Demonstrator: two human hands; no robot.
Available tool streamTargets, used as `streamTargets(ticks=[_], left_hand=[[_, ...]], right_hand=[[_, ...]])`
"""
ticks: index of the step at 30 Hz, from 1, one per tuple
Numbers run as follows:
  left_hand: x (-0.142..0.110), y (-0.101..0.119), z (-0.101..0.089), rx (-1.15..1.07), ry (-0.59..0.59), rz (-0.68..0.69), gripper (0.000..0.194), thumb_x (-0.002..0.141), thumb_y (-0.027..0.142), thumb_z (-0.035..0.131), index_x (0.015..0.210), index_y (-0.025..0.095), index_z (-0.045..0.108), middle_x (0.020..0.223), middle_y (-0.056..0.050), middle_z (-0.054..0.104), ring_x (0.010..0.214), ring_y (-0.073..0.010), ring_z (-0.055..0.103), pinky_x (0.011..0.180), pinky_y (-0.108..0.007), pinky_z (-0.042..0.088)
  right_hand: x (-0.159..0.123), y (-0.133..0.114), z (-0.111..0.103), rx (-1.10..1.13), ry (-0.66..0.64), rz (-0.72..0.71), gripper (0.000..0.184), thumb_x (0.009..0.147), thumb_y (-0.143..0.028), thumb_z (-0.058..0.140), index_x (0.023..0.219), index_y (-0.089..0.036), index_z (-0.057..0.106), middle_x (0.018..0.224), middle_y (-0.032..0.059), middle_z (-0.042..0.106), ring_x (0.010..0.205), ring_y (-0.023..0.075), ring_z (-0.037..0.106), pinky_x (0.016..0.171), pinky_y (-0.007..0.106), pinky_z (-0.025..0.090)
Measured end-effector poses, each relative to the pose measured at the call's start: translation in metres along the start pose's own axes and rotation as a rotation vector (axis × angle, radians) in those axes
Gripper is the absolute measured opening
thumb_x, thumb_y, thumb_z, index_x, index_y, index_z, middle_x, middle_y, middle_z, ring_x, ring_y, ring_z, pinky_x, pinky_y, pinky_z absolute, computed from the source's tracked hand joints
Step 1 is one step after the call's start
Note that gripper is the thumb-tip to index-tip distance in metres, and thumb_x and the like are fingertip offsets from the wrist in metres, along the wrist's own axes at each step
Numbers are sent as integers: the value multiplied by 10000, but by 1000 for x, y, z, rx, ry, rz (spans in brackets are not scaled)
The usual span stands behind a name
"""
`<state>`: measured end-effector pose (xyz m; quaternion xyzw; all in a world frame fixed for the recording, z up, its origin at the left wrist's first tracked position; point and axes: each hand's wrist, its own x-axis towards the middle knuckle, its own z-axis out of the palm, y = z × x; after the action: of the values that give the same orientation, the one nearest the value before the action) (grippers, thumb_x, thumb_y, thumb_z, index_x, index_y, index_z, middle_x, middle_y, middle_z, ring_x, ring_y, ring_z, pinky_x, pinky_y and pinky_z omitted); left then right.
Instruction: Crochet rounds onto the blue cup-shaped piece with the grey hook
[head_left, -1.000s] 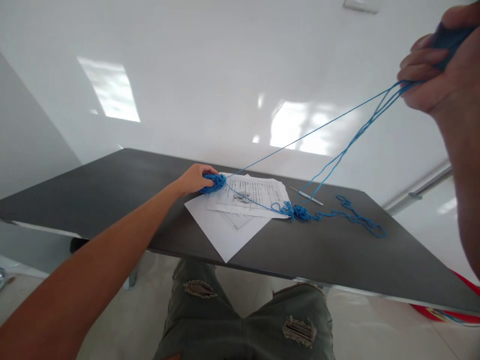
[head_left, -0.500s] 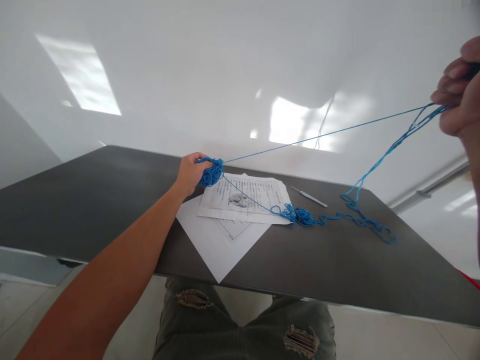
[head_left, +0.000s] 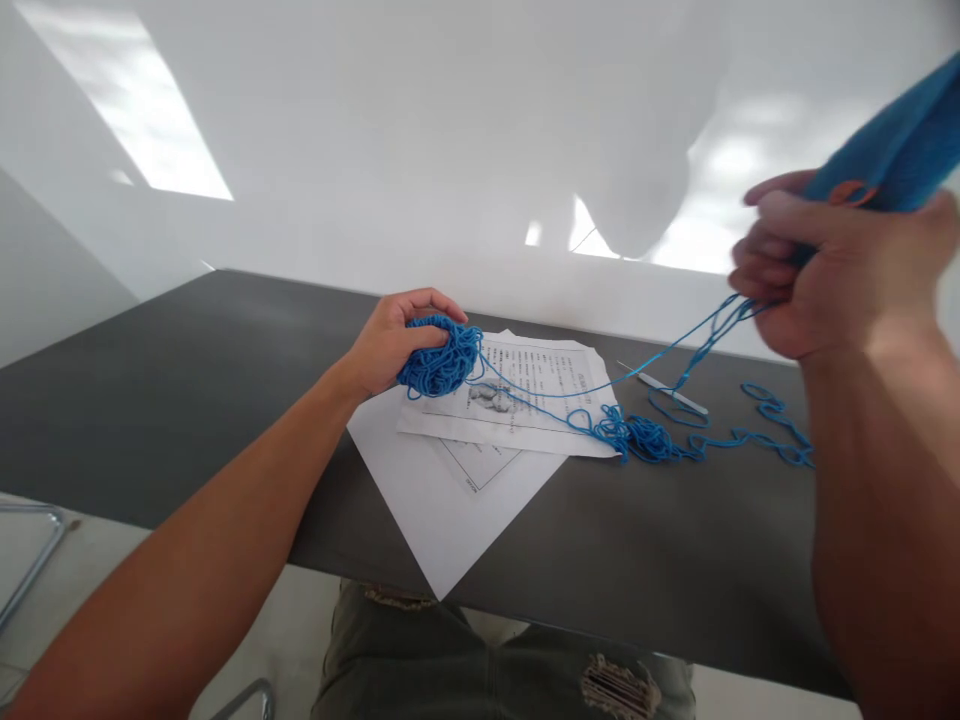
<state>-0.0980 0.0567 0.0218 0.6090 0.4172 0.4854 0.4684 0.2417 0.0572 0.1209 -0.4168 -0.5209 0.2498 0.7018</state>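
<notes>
My left hand [head_left: 390, 340] is closed on a loose wad of blue yarn [head_left: 441, 362], held just above the printed sheets [head_left: 525, 405] on the dark table [head_left: 187, 400]. My right hand [head_left: 832, 270] is raised at the right, fingers closed on a blue knitted piece [head_left: 892, 150] and on several yarn strands [head_left: 705, 335] that run down to the table. A slack strand hangs between the two hands. A tangle of the same yarn [head_left: 637, 437] lies on the table beside the sheets, with loops trailing right.
A thin light-coloured crochet hook [head_left: 667, 392] lies on the table behind the tangle. A blank white sheet [head_left: 442, 500] sticks out over the table's near edge. My knees in torn grey jeans [head_left: 525, 680] show below the table. A metal frame [head_left: 30, 560] stands at lower left.
My right hand has come down and in toward the table, so the taut strands have gone slack. My left hand has lifted the yarn wad slightly and moved it nearer.
</notes>
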Motion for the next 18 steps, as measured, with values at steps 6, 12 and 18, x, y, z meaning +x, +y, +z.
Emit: streamTargets(ticks=[6,12,18], left_hand=[[-3,2,7,11,23,83,237,637,203,770,868,151,763,837,-25,733,674,-136,612,608,-249,497],[-6,-4,11,78,-16,101,223,682,239,765,891,162,779,771,-6,710,666,-144,621,617,-258,492],[-7,-5,18,88,-72,95,202,676,244,748,865,172,765,762,-9,722,683,-160,636,646,-282,507]], right_hand=[[-60,10,53,122,-558,273,132,687,-221,865,754,-156,771,499,-66,383,429,45,294,441,263,134],[-83,31,70,-14,-858,253,177,802,-313,850,890,-169,796,549,-47,448,498,84,379,463,268,258],[-97,39,78,-77,-901,270,214,741,-304,873,881,-169,784,570,-64,433,518,81,371,504,271,281]])
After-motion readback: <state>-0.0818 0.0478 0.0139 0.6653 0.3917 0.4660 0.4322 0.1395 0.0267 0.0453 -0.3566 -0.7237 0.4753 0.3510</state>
